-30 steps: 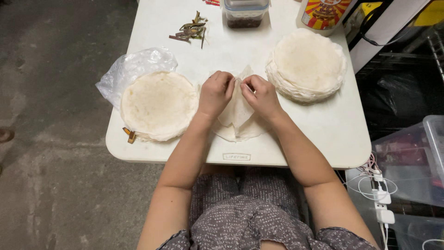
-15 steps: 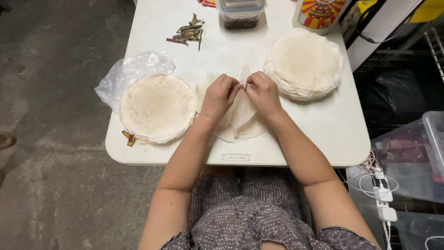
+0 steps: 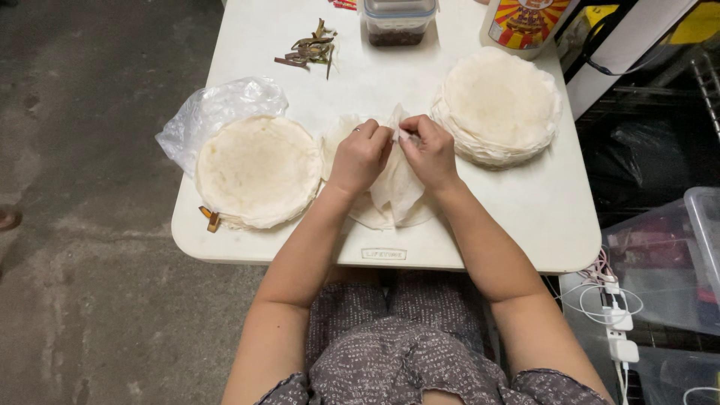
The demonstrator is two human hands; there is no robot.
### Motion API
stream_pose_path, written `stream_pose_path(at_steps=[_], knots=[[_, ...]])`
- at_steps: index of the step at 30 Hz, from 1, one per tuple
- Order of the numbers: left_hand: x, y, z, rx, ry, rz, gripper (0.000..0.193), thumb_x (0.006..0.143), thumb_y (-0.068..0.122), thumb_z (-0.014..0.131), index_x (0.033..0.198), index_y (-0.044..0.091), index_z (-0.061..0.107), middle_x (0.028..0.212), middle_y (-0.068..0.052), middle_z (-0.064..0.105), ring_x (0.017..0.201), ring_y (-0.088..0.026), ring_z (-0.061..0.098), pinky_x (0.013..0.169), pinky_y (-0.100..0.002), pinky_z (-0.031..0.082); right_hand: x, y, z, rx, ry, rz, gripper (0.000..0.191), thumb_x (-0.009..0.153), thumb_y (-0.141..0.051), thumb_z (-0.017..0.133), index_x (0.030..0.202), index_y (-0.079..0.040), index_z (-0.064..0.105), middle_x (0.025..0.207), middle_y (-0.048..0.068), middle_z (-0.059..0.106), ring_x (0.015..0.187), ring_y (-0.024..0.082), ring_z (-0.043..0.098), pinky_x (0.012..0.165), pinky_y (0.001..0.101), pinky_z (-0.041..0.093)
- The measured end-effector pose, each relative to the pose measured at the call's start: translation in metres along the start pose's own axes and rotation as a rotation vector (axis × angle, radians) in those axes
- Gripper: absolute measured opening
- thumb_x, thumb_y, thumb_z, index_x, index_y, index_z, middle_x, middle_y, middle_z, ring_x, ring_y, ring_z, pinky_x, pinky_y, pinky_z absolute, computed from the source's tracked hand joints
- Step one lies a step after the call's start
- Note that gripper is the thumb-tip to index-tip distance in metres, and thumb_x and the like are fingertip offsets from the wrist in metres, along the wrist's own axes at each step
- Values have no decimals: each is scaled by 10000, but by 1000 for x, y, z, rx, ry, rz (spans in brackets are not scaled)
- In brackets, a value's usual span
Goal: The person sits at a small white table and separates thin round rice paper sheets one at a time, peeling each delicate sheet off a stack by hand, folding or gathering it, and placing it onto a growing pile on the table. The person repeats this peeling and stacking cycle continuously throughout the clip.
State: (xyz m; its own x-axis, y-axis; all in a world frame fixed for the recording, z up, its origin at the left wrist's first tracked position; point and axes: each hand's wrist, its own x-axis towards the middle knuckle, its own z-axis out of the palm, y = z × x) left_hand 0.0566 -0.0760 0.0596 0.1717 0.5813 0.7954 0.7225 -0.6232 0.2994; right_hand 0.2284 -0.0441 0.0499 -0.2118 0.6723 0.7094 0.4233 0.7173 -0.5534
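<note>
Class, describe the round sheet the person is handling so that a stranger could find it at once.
Start at the white table, where two stacks of pale round sheets lie, one left and one right. Between them lies a single thin sheet, pinched by the left hand and right hand. Unlike the flat stacks, it is lone, creased and partly lifted.

Lidded plastic container (image 3: 397, 19), dried strips, perhaps leaves (image 3: 309, 49), crumpled plastic bag (image 3: 217, 109)

Person's look: bare arms, patterned dress.
Left hand (image 3: 361, 155) w/ ring on one finger; right hand (image 3: 430, 152) plain. Grey-brown fabric w/ small white print, short sleeves.
</note>
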Motion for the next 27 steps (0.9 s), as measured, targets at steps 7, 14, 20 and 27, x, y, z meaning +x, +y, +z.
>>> stream_pose_path(at_steps=[7,14,20,27], knots=[[-5,-4,7,-88,45,-143,115,876,43,731,916,55,623,860,-123,618,764,-318,651,677,-414,537,3,-4,-1,-35,50,43,112,852,3,775,930,10,696,861,118,719,744,197,720,681,305,578],[-4,-12,9,-290,27,-515,123,916,120,724,877,31,649,835,-138,681,722,-297,677,673,-385,546,2,-2,2,15,49,190,104,856,-13,756,923,9,680,821,97,728,701,159,713,647,284,567],[-5,-12,7,-311,-37,-348,143,955,135,712,918,26,628,873,-148,633,764,-327,634,679,-407,516,3,0,5,-12,-33,184,169,853,-74,798,946,0,677,812,92,722,662,164,677,617,291,548],[-6,-8,6,-248,-114,-155,152,915,109,708,874,34,583,852,-142,600,764,-348,618,683,-427,507,3,9,-2,-75,3,101,107,892,-40,760,871,-24,656,801,94,707,678,179,677,629,317,543]])
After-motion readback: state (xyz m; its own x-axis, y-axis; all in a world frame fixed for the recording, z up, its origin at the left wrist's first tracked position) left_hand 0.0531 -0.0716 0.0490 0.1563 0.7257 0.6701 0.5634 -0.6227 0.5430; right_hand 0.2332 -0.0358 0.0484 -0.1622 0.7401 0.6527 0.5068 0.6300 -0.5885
